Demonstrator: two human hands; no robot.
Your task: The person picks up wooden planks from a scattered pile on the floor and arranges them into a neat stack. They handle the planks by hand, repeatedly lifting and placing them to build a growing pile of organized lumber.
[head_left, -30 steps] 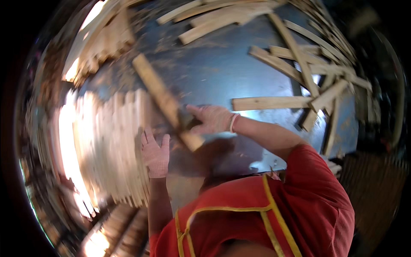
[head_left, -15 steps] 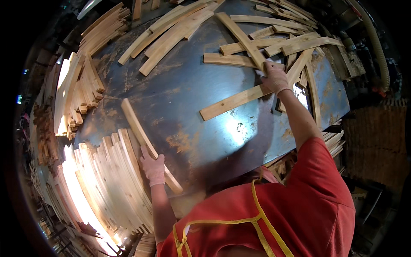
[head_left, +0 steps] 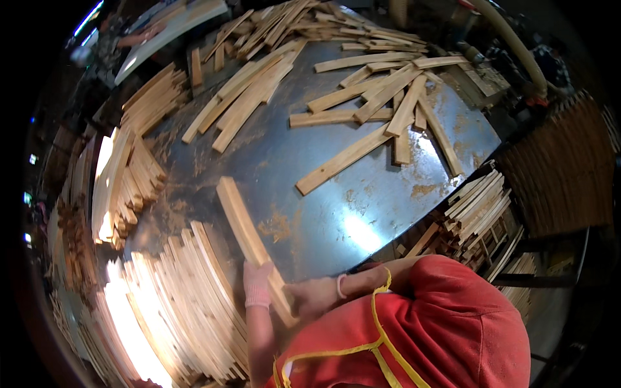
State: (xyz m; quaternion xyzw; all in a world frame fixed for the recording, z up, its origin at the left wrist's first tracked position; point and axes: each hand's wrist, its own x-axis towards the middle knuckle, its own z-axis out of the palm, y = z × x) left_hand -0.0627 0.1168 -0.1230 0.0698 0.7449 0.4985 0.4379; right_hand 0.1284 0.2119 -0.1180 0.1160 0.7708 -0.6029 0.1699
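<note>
A pale wooden strip [head_left: 240,216], possibly two laid together, slants over the near left part of the metal table [head_left: 323,226]. My left hand [head_left: 257,283], in a pink knit glove, is closed round its left side, low down. At the strip's lower end, close to my body, my gloved right hand [head_left: 314,296] grips from the right; its fingers are slightly blurred and partly hidden. Just left of my left hand stands a tight row of wooden strips [head_left: 174,284], bright with glare at its left.
Loose crossed strips [head_left: 378,107] cover the table's far right, with more strips [head_left: 255,97] at far left. Stacked strips [head_left: 126,184] line the left edge. Below the right edge lies another strip pile [head_left: 479,207]. Another person's arm [head_left: 139,35] shows beyond, at a pale board [head_left: 171,32].
My right hand has left the crossed strips at far right and come back beside my left hand. A strip it held there is gone from that pile. The strip under my left hand has shifted rightward.
</note>
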